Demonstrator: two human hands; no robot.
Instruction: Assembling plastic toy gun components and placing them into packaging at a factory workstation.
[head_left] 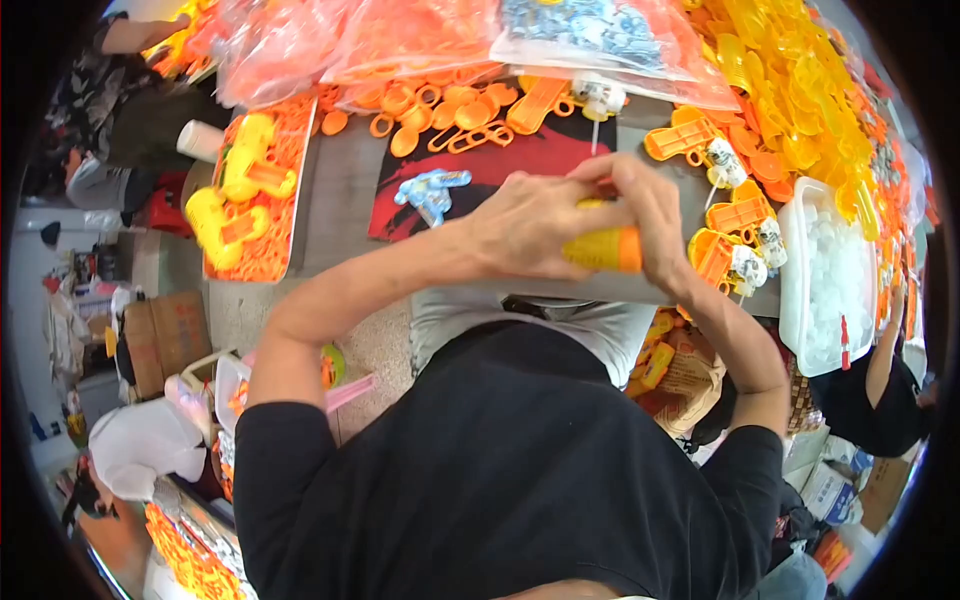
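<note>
Both hands are closed round a yellow plastic toy part with an orange end (603,250), held above the front edge of the table. My left hand (520,222) wraps it from the left. My right hand (648,215) grips it from the right, with fingers bent over the top. The fingers cover much of the part, so its full shape is hidden. Left of my hands, a light blue patterned plastic piece (432,194) lies on a black and red mat (480,160). Beyond them, a white patterned part with a thin rod (598,97) rests beside an orange piece (537,104).
At left stands a tray of small orange parts (283,215) with yellow toy bodies (225,228) on top. Clear bags (410,45) line the back. Yellow pieces (775,80) are heaped at right, near a white bin of translucent parts (800,290). Other people work at both sides.
</note>
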